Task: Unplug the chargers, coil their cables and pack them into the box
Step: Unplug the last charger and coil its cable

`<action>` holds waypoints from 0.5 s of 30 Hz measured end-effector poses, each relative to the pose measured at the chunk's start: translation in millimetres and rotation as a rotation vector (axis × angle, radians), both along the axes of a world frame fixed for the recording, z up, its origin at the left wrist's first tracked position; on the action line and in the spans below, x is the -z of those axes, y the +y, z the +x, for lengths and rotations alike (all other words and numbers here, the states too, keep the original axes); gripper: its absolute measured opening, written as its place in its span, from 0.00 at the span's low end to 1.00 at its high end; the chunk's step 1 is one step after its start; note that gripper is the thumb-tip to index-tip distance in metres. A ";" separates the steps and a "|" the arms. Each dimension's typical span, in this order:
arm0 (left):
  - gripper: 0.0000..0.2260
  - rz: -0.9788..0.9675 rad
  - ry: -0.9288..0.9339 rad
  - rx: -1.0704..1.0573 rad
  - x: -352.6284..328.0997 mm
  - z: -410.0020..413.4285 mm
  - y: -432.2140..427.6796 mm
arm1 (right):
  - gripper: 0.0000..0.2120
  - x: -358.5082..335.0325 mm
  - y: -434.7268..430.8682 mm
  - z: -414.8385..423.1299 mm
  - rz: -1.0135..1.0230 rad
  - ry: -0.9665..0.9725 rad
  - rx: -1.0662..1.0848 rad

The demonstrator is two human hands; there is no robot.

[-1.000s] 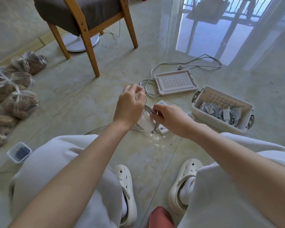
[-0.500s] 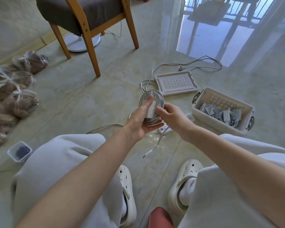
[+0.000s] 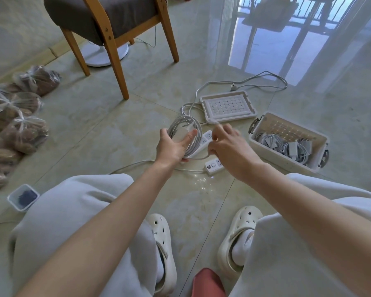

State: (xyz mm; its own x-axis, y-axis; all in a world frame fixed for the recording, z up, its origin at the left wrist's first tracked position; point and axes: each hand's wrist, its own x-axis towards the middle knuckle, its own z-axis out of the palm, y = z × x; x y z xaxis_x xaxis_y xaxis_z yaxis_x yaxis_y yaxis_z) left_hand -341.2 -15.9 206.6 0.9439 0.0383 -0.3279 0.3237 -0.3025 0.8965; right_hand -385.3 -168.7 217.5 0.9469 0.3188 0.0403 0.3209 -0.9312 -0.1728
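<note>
Looking down through the head camera, the view showed a person crouched over a glossy floor [image 3: 90, 129] of large pale beige tiles. Knees in light grey trousers and feet in cream clogs [image 3: 163, 249] filled the bottom edge.

The left hand [image 3: 171, 146] was raised palm-up above the floor. Its fingers curled around a coiled white cable [image 3: 186, 118], with the charger brick [image 3: 181, 133] tucked against the loops. The right hand [image 3: 229, 148] hovered just beside it, fingers bent and seemingly pinching the loose end of that cable, though the fingertips were blurred. Beneath both hands a white power strip [image 3: 213, 167] lay on the tiles.

To the right stood the open white box [image 3: 283, 160], already containing several coiled chargers [image 3: 291, 148]. Its lid [image 3: 227, 106] lay flat on the floor beyond the hands. A white cord with a plug [image 3: 234, 88] looped across the tiles around the lid.

At the top left stood a wooden chair [image 3: 116, 67] with a dark cushion, and a round white base [image 3: 103, 57] sat behind its legs. Clear tied bags [image 3: 24, 133] of brown contents lined the left edge, near a small tub [image 3: 23, 197] holding something dark. At the top right, a sheer curtain hung before a glass door, and a bright reflection [image 3: 266, 46] lay on the tiles.
</note>
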 end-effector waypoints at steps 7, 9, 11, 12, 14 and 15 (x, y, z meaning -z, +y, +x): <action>0.35 0.090 0.044 0.048 11.7 3.9 6.5 | 0.18 -19.3 -2.7 7.4 -0.129 0.036 0.208; 0.36 0.103 0.049 0.045 14.6 4.3 7.6 | 0.18 -22.0 -5.6 6.6 -0.115 0.058 0.228; 0.36 0.105 0.064 0.044 17.8 5.5 7.3 | 0.16 -21.5 -6.9 4.8 0.060 0.178 0.284; 0.36 0.102 0.069 0.045 18.1 5.1 7.1 | 0.12 -18.1 -7.1 5.1 0.168 0.244 0.312; 0.34 0.126 0.054 0.061 19.0 3.7 6.3 | 0.09 -13.6 -6.7 7.2 0.375 0.362 0.378; 0.34 0.156 0.039 0.078 20.0 2.6 6.0 | 0.12 -13.1 -6.3 8.4 0.532 0.440 0.440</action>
State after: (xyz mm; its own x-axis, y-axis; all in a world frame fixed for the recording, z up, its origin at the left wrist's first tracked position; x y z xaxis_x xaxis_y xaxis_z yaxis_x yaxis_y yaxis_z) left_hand -338.7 -9.9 186.6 0.9329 0.0185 -0.3597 0.3269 -0.4629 0.8239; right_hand -376.9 -175.0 230.5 0.9456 -0.0427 -0.3226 -0.2547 -0.7141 -0.6521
